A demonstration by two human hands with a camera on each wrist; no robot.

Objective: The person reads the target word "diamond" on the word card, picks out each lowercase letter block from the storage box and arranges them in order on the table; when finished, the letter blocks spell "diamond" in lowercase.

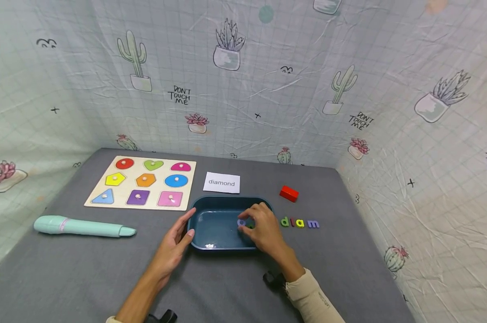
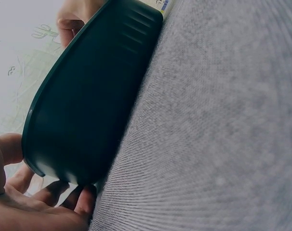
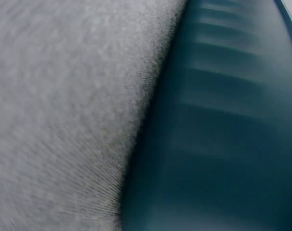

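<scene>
Blue tray (image 1: 216,224) on a gray tabletop (image 1: 223,287): clasps its left end in the left grip (image 1: 173,242), curls the right grip (image 1: 264,229) over its right end, around a purple letter (image 1: 240,221); cannot tell whether pinched or loose. Just right of the tray, small letters (image 1: 302,223) spelling "diam"; behind the tray, a card (image 1: 221,183) reading "diamond."

The head camera looks forward and down from above the near side — far enough back to take in the tray (image 1: 217,229), tabletop (image 1: 227,287) and curtain (image 1: 243,101). The left wrist view, tipped sideways, faces the tray's outer wall closely, tabletop at 3 o'clock, left hand (image 2: 35,211) at 8. The right wrist view is nearer still, tabletop at 9 — all three share tray and tabletop.
</scene>
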